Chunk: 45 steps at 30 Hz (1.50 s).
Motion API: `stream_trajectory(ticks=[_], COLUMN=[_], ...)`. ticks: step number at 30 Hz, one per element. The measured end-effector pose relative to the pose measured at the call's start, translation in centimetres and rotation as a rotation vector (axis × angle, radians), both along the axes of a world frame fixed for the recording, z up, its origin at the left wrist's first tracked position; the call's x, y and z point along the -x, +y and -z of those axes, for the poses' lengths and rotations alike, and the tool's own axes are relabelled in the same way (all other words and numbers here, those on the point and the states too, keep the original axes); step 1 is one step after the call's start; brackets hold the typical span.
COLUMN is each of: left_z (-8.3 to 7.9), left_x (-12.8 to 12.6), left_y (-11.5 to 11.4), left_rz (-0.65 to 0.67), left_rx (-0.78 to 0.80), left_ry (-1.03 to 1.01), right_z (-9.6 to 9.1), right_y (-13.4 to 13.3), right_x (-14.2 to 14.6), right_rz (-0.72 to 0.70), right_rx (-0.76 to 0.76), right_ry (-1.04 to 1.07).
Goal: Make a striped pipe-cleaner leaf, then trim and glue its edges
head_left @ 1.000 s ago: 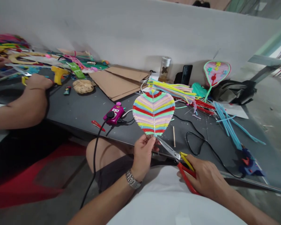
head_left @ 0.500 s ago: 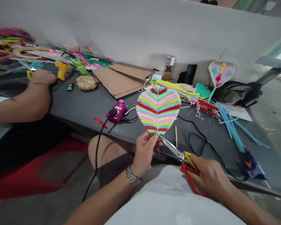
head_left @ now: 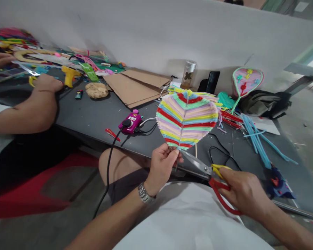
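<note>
A leaf-shaped fan of striped pipe cleaners stands upright in front of me, its colours slanting out from a central rib. My left hand pinches it at the narrow lower tip between thumb and fingers. In my right hand are the scissors, with fingers in the red and yellow handles. Their blades point left and reach the base of the fan beside my left thumb. Whether the blade tips touch the fan I cannot tell.
Behind the fan lie cardboard sheets, a glass bottle and a phone. A pink power strip with cables sits left; blue pipe cleaners and another fan are right. At far left, a co-worker's hand holds scissors near a yellow glue gun.
The fan has shifted right and turned a little, its top leaning rightward. My right hand and the scissors have moved slightly right and down.
</note>
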State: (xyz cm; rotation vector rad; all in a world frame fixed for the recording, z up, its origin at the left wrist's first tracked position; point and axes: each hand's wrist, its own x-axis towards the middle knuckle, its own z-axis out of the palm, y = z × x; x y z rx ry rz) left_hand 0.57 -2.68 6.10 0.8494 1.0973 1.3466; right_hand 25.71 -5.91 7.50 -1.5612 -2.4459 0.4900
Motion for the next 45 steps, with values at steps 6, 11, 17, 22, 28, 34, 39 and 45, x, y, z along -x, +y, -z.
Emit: stream_trajectory(ticks=[6, 11, 17, 22, 28, 34, 39, 45], left_z=[0.7, 0.9, -0.3, 0.9, 2.6, 2.3, 3.0, 3.6], left_x=[-0.5, -0.6, -0.3, -0.7, -1.4, -1.8, -1.8, -1.7], left_y=[0.4, 0.9, 1.2, 1.0, 1.0, 0.9, 0.9, 1.0], left_rz=[-0.020, 0.022, 0.063, -0.047, -0.103, -0.103, -0.184, -0.178], left_rx=[-0.011, 0.012, 0.068, -0.026, -0.064, -0.006, -0.014, -0.021], left_ry=[-0.021, -0.117, -0.180, -0.125, -0.160, -0.261, -0.197, -0.180], right_z=[0.5, -0.2, -0.6, -0.5, 1.1, 2.1, 1.8, 1.2], right_y=[-0.4, -1.2, -1.3, -1.2, -1.1, -0.8, -0.7, -0.7], right_x=[0.4, 2.2, 2.7, 2.5, 2.2, 2.5, 1.9, 1.7], right_rz=[0.040, 0.164, 0.153, 0.161, 0.059, 0.043, 0.015, -0.013], right_rx=[0.058, 0.641, 0.915, 0.392, -0.281, -0.539, -0.512, -0.408], right_ry=[0.011, 0.370, 0.555, 0.211, -0.125, -0.232, -0.256, -0.249])
